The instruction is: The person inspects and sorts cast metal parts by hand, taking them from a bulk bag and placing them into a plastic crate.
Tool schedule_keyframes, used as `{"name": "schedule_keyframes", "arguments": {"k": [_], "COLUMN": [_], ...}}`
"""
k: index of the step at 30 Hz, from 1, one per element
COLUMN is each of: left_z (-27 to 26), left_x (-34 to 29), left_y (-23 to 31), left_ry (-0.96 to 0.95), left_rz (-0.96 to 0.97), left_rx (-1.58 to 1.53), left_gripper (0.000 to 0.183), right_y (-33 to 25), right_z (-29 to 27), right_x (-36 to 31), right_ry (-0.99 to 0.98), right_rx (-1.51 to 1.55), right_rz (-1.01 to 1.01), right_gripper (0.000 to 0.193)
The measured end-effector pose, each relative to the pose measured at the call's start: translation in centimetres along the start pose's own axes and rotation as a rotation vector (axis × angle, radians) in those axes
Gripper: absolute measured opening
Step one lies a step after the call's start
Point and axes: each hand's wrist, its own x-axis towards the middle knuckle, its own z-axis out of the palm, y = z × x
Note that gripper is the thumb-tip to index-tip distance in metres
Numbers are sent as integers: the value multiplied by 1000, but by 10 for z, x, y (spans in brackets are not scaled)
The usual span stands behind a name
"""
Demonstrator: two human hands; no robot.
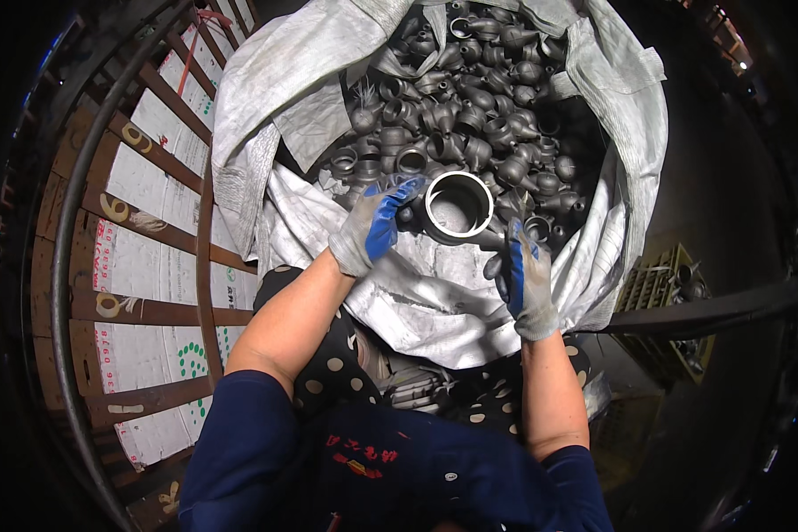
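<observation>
A grey metal casting (438,229) with a wide, round, bright-rimmed mouth is held over the near side of a white woven bulk bag (306,66). My left hand (372,222), in a grey glove with a blue coating, grips the casting's left side. On the other side, my right hand (528,279), gloved alike, is at its narrower end, with fingers and thumb about it; exactly where they touch is partly hidden. Many similar dark grey castings (474,115) lie heaped inside the bag, beyond both hands.
At the left stands a brown metal rack (208,257) with white printed boards (146,257) behind its bars. A yellowish crate (661,301) holding metal parts sits at the right, with a dark bar (709,310) crossing over it. The bag's folded edge (452,332) hangs near my lap.
</observation>
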Motion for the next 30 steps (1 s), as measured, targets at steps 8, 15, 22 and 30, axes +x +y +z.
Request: {"name": "schedule_keyframes", "arguments": {"k": [8,15,22,30], "left_z": [-11,-5,-7,-54], "left_x": [-9,-1,-13,-70], "left_y": [3,-7,10,156], "left_ry": [-162,93,31,405], "left_rz": [492,-159,64,565], "left_rx": [861,-210,27,292], "left_gripper": [45,16,18,25], "right_y": [1,2,6,-10], "right_z": [-1,-2,-2,11], "right_x": [0,-2,-3,-13], "right_ry": [-113,-178,-337,-369], "right_rx": [13,134,-185,-27], "right_rz": [115,151,-77,28], "right_gripper": [52,41,43,38]}}
